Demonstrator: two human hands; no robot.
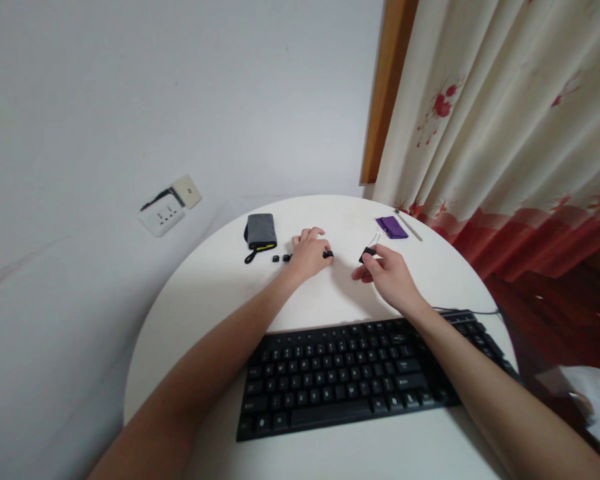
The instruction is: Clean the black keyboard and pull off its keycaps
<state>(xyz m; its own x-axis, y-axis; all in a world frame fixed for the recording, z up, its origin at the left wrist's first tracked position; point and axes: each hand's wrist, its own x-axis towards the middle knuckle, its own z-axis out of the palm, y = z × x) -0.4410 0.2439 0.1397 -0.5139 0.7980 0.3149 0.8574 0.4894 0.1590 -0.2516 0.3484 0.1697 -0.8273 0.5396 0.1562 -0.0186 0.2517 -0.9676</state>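
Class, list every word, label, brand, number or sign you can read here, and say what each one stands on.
No text can be quoted with certainty.
Keyboard: white markings on the keys, too small and blurred to read surely.
Small black pieces: any markings too small to read.
Binder clip: no readable lettering.
Wall socket: no readable lettering.

We hold a black clip (pixel 367 254) aslant in our right fingers (pixel 373 265), one thin wire loop pointing far and right, the other near and left. Small black keycaps (pixel 276 259) lie left of it on the desk (pixel 205 287), the rightmost beside our left fingers (pixel 322 245), others partly hidden.
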